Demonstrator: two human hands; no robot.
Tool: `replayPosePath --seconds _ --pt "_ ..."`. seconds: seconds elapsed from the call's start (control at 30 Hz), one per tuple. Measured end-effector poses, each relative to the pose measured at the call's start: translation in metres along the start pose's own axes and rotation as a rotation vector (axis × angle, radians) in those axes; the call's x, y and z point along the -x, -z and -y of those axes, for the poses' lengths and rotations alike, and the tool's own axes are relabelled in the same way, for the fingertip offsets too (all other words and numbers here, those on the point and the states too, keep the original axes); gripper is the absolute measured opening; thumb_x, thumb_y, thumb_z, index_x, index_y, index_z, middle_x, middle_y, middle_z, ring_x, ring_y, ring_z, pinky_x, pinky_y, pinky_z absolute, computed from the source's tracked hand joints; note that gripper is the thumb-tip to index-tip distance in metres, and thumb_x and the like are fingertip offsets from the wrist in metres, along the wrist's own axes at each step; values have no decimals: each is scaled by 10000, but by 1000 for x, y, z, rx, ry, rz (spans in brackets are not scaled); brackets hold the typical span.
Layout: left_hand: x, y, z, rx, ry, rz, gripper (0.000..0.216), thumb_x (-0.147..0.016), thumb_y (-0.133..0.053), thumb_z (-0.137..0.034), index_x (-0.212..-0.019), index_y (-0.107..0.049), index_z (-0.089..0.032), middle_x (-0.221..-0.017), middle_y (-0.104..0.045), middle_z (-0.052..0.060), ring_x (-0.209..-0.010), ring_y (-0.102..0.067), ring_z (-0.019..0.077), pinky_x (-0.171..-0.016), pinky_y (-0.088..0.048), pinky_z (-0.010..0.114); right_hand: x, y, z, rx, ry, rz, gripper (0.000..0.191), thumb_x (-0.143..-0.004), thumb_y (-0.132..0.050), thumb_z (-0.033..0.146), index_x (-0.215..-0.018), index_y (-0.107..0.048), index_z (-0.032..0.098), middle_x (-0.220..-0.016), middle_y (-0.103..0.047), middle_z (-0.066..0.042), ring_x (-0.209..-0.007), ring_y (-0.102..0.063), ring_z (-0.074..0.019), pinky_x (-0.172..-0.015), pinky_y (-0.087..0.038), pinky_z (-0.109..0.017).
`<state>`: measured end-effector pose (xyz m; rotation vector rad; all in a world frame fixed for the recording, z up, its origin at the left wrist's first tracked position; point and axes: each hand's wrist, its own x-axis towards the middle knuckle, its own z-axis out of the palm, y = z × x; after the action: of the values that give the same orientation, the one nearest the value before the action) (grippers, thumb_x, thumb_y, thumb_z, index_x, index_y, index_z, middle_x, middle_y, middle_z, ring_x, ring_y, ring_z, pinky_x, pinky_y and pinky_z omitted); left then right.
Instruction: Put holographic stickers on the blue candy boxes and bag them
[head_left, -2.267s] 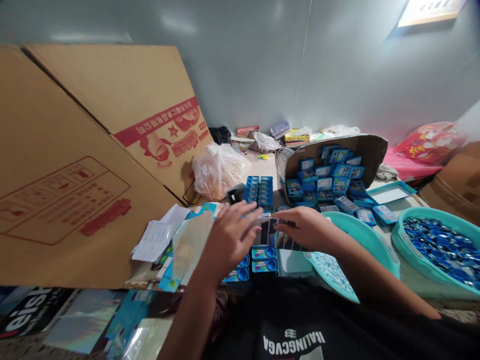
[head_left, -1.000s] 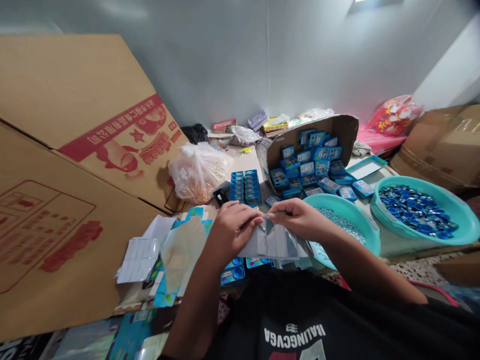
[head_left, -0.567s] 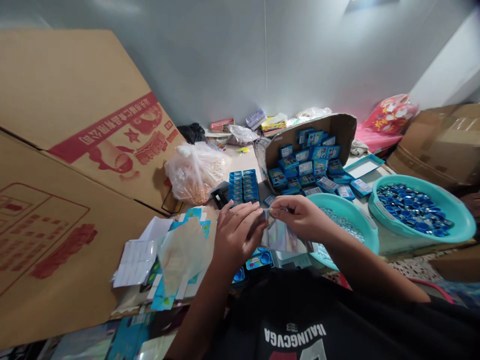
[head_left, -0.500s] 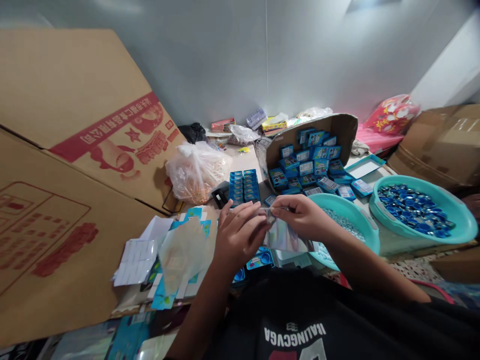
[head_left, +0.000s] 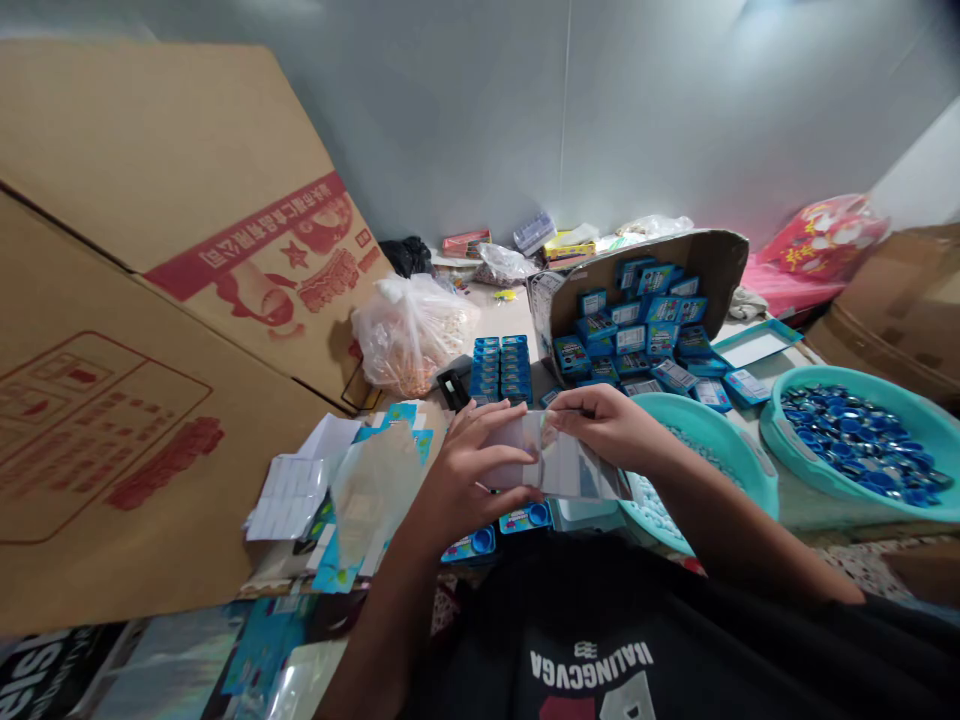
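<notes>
A clear, shiny plastic sleeve (head_left: 566, 465) is stretched between my two hands, above the front of the table. My left hand (head_left: 472, 465) grips its left end, fingers spread along the near and far edges. At the upper right edge, my right hand (head_left: 600, 425) pinches the plastic between thumb and fingers. Below the hands lie small blue printed packs (head_left: 526, 517) with round blue parts, partly covered. Just beyond the left fingertips stand two rows of blue packs (head_left: 501, 368). Whether anything is inside the plastic, I cannot tell.
An open carton (head_left: 720, 262) of small blue boxes lies beyond my right hand. Turquoise basins hold white pellets (head_left: 652, 510) and shiny blue pieces (head_left: 862, 440). Left are stacked plastic sheets and cards (head_left: 375, 490), a filled plastic bag (head_left: 412, 330) and a large cardboard box (head_left: 172, 400).
The view has shifted left, moving the scene rightward. My left fingers have spread apart, and more of the plastic shows flat between my hands. My right hand keeps its pinch.
</notes>
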<state>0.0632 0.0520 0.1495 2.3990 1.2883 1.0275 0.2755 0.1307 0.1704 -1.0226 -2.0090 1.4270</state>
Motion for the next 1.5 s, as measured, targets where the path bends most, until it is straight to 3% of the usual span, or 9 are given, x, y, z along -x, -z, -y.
replayPosePath --seconds 0.2,0.67,0.93,1.07,1.13,1.2,1.37,1.43,1.5 --pt "1 4 -8 86 163 42 195 -797 -738 -354 -983 -741 -298 -1447 -457 63 -1327 -433 285 -1109 -373 502 -4 -1 1 6 9 28 297 -862 -539 400 -772 -654 141 -633 -525 9 -558 -420 -105 -505 -330 -236" --pt "-2 10 -3 152 177 84 121 -853 -675 -289 -952 -745 -277 -1440 -470 49 -1330 -428 268 -1122 -364 481 -4 0 3 -62 -55 45 328 -855 -550 423 -792 -672 125 -652 -565 -13 -558 -450 -109 -484 -317 -229" --pt "-1 3 2 -42 89 -95 96 -876 -619 -203 -912 -697 -245 -1405 -521 52 -1359 -386 259 -1159 -274 515 -6 0 2 -13 0 21 321 -867 -546 412 -821 -689 128 -661 -581 -13 -564 -463 -110 -499 -331 -228" --pt "1 2 3 77 177 -413 54 -914 -573 -226 -916 -624 -210 -1196 -663 71 -1228 -540 227 -1122 -341 496 -6 10 -7 57 -12 -113 329 -841 -569 427 -795 -696 127 -624 -565 -5 -531 -445 -104 -464 -298 -223" --pt "5 3 5 197 294 -597 84 -936 -547 -264 -933 -599 -198 -1070 -706 66 -1102 -623 202 -1047 -434 441 -3 24 -23 66 -44 -230 346 -820 -583 448 -791 -702 124 -617 -567 -5 -523 -449 -104 -460 -298 -223" --pt "11 3 7 287 417 -692 139 -936 -553 -317 -925 -597 -185 -988 -721 61 -984 -672 185 -941 -510 371 2 42 -49 53 -129 -381 358 -798 -595 465 -809 -701 124 -609 -565 -3 -506 -451 -106 -453 -301 -225" --pt "31 -12 12 497 578 -568 215 -882 -626 -387 -904 -618 -173 -1027 -715 64 -770 -716 170 -761 -578 320 32 81 -132 53 -541 -741 319 -784 -581 399 -945 -654 133 -690 -631 -51 -553 -565 -167 -489 -420 -262" --pt "37 -22 13 538 626 -532 218 -880 -629 -388 -910 -618 -173 -1007 -721 60 -725 -722 172 -736 -585 321 48 86 -158 129 -642 -853 390 -739 -623 310 -1073 -615 109 -873 -677 -138 -735 -640 -241 -609 -494 -329" --pt "41 -30 12 537 664 -523 214 -889 -620 -386 -919 -615 -174 -981 -727 57 -703 -726 171 -716 -586 309 59 81 -170 302 -611 -991 486 -718 -624 240 -1179 -574 97 -1117 -632 -221 -1006 -616 -319 -779 -499 -412"
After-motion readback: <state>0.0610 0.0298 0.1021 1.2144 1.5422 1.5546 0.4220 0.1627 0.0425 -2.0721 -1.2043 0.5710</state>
